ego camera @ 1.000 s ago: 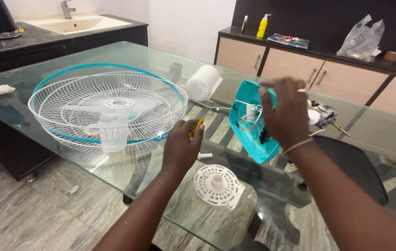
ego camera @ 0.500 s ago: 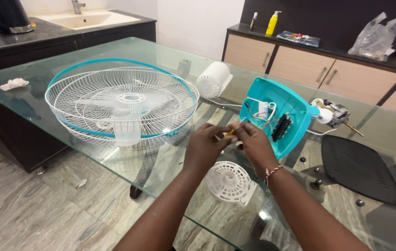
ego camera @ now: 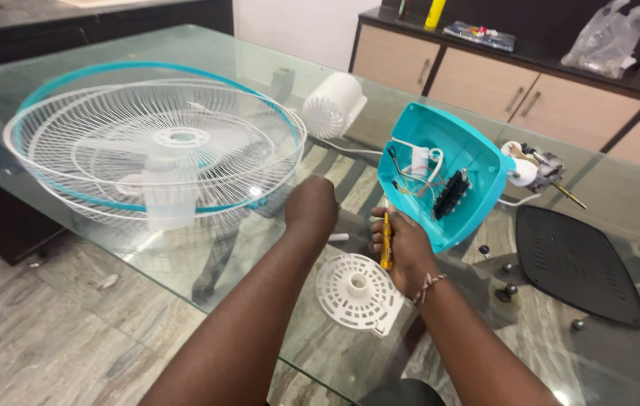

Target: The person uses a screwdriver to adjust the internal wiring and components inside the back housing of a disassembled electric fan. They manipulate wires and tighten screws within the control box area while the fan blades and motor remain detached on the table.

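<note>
My right hand [ego camera: 402, 252] grips a yellow-handled screwdriver [ego camera: 386, 242] upright, just left of the teal fan base housing [ego camera: 478, 150]. The housing lies tilted open on the glass table [ego camera: 237, 56], showing wires and a black switch block [ego camera: 452, 194]. My left hand [ego camera: 312, 207] is curled into a fist on the glass, between the white and teal fan guard [ego camera: 154, 146] and the housing. A small white piece [ego camera: 338, 237] lies between my two hands. A round white slotted cover [ego camera: 357, 292] rests on the glass below my right hand.
A white cylindrical motor cover [ego camera: 332, 104] lies behind the guard. A fan motor [ego camera: 534, 167] with a cord sits right of the housing. A black mesh plate [ego camera: 575, 265] and loose screws [ego camera: 484, 249] lie at the right. Cabinets [ego camera: 485, 75] stand behind with a plastic bag [ego camera: 605, 41].
My right hand has come off the teal housing and now holds the screwdriver below it. My left hand let go and rests as a fist. The view has moved closer.
</note>
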